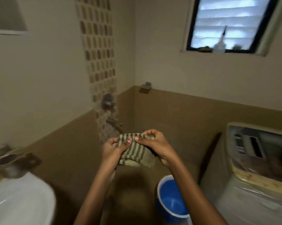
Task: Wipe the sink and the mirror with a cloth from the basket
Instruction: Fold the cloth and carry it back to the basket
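A striped olive and dark cloth (137, 153) hangs in front of me at chest height, held by both hands. My left hand (114, 148) pinches its upper left edge and my right hand (156, 143) pinches its upper right edge, thumbs nearly meeting. The white sink (20, 198) curves into view at the bottom left, below and left of the cloth, with its tap (13, 161) above it. The corner of a framed mirror (7, 15) shows at the top left. No basket is in view.
A blue bucket (171, 198) stands on the floor under my right forearm. A washing machine (257, 168) fills the right side. A wall tap and spout (111, 111) sit on the mosaic strip ahead. A window (231, 23) with a bottle (220, 43) on its sill is at the upper right.
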A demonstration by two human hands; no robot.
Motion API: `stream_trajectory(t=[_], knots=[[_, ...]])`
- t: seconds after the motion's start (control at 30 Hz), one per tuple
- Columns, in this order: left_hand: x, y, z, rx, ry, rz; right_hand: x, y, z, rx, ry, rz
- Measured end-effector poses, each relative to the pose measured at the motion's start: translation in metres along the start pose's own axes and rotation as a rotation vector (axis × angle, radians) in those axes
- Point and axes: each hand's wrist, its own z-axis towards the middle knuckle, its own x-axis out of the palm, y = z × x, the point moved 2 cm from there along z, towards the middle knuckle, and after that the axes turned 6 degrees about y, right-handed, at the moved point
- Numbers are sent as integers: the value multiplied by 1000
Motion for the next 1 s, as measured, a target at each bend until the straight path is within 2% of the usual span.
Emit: stream_trajectory(t=[0.2, 0.43, 0.57, 0.67, 0.8, 0.93, 1.0], knots=[[217, 50, 35, -223, 445, -15, -226, -7, -41, 43, -355, -4], [452, 98, 39, -357, 803, 7, -429, -14, -113, 58, -833, -22], [554, 115, 40, -373, 920, 43, -519, -15, -136, 43, -1009, -38], [629, 136, 35, -421, 996, 122, -580, -13, -154, 53, -1120, -135], [708, 172, 21, -511, 1081, 344, -652, -44, -171, 276, -1147, -328], [745, 215, 8, -507, 1211, 690, -692, -87, -181, 557, -991, -510], [752, 234, 4, -434, 1302, 907, -698, -102, -179, 664, -874, -595]])
